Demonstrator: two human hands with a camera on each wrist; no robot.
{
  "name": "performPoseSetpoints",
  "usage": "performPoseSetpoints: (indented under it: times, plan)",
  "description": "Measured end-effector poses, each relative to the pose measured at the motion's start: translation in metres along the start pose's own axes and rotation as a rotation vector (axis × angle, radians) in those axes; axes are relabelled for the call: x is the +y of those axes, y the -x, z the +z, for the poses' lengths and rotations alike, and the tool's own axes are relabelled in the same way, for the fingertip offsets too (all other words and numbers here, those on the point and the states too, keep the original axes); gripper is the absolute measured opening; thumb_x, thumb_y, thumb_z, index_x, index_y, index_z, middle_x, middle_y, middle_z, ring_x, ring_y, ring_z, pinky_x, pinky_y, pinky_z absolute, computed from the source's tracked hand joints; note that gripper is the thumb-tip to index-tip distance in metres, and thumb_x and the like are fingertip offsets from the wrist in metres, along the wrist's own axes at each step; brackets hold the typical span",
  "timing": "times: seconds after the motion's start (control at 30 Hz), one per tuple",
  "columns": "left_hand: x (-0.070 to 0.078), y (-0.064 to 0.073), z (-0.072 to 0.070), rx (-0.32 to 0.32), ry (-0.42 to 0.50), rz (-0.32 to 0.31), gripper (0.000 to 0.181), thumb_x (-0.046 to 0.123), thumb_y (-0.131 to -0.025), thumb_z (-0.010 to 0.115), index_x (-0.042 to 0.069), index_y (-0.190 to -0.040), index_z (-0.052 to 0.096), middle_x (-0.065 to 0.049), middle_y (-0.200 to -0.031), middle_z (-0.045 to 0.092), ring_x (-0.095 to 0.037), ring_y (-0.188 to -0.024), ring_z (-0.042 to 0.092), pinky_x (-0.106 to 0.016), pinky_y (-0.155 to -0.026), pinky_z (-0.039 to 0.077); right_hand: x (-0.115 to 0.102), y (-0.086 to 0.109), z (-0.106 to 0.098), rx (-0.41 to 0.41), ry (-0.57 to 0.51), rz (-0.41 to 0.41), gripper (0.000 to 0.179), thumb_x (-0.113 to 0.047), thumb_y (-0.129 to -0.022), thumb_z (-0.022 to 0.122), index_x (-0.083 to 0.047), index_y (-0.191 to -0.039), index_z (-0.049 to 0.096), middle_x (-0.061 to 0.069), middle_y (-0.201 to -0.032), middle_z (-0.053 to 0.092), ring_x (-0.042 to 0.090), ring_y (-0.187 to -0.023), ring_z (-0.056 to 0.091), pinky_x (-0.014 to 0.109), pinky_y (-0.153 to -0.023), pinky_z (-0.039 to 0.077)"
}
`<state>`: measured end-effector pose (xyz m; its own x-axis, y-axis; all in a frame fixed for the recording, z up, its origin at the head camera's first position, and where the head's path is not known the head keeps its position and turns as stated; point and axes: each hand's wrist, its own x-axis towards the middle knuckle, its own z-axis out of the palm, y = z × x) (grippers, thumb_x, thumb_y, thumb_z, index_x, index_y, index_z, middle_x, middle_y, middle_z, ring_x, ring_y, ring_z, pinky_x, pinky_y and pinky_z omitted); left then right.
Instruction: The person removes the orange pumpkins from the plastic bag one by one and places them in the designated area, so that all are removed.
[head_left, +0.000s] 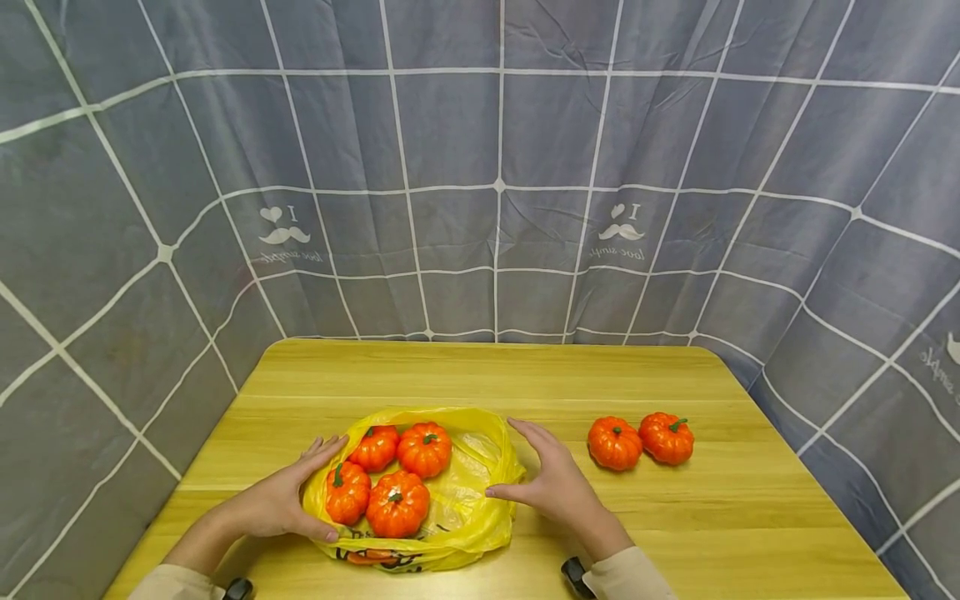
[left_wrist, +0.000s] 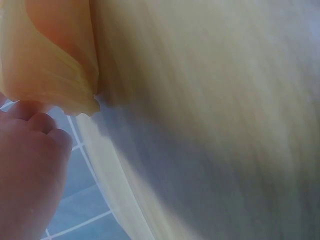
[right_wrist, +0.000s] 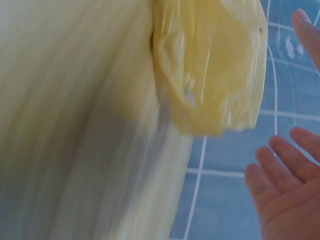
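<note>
A yellow plastic bag [head_left: 468, 500] lies with its mouth spread wide, and several small orange pumpkins [head_left: 398, 503] sit inside, mostly toward its left half. My left hand [head_left: 281, 498] is at the bag's left side, thumb and fingers spread, fingertips right at the rim. In the left wrist view, the fingers [left_wrist: 42, 122] show beside the bag's wall [left_wrist: 47, 65]. Across from it, my right hand [head_left: 553, 481] is spread wide at the bag's right side, its thumb overlapping the rim in the head view. The right wrist view shows that hand [right_wrist: 292, 200] with extended fingers, holding nothing.
Two more orange pumpkins, one [head_left: 615, 443] beside the other [head_left: 667, 438], stand on the wooden table [head_left: 735, 517] right of the bag. A grey curtain [head_left: 450, 233] with white grid lines hangs behind the table and along both sides.
</note>
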<state>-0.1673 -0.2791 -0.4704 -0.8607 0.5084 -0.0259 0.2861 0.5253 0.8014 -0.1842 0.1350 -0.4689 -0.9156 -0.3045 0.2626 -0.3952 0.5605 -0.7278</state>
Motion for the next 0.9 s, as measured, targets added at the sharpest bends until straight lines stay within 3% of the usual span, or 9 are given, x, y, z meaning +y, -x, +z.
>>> performPoseSetpoints:
  times: [0.37, 0.6, 0.77, 0.9]
  plan:
    - [0.001, 0.003, 0.0, -0.003, 0.001, -0.011, 0.12, 0.027, -0.068, 0.094, 0.002, -0.16, 0.021, -0.029, -0.163, 0.01, -0.058, -0.144, -0.008, -0.082, -0.1, -0.002, -0.028, -0.007, 0.037, -0.179, -0.019, -0.013, 0.097, -0.047, -0.071, 0.09, -0.014, -0.151, 0.048, 0.005, -0.15, 0.049, 0.031, -0.137, 0.044, 0.054, -0.108, 0.04]
    - [0.001, 0.002, 0.002, 0.003, -0.003, 0.0, 0.119, 0.027, -0.068, 0.094, 0.002, -0.16, 0.021, -0.029, -0.163, 0.012, -0.059, -0.143, -0.007, -0.082, -0.1, 0.0, -0.039, -0.01, 0.057, -0.218, -0.019, -0.069, 0.095, -0.052, -0.07, 0.089, -0.013, -0.148, 0.052, 0.002, -0.145, 0.053, 0.031, -0.134, 0.048, 0.047, -0.104, 0.045]
    - [0.0, 0.001, 0.001, 0.005, -0.01, -0.001, 0.12, 0.028, -0.068, 0.094, 0.001, -0.159, 0.021, -0.03, -0.162, 0.012, -0.06, -0.143, -0.007, -0.081, -0.101, 0.0, -0.044, -0.013, 0.068, -0.276, -0.036, -0.036, 0.096, -0.054, -0.067, 0.09, -0.013, -0.146, 0.053, 0.0, -0.141, 0.055, 0.024, -0.124, 0.055, 0.037, -0.1, 0.049]
    - [0.001, 0.0, 0.001, 0.007, -0.009, 0.0, 0.12, 0.029, -0.068, 0.094, 0.001, -0.159, 0.022, -0.03, -0.162, 0.012, -0.06, -0.143, -0.007, -0.081, -0.101, -0.001, -0.049, -0.013, 0.078, -0.3, -0.035, -0.033, 0.097, -0.057, -0.065, 0.09, -0.013, -0.144, 0.054, -0.005, -0.138, 0.055, 0.016, -0.123, 0.054, 0.035, -0.101, 0.048]
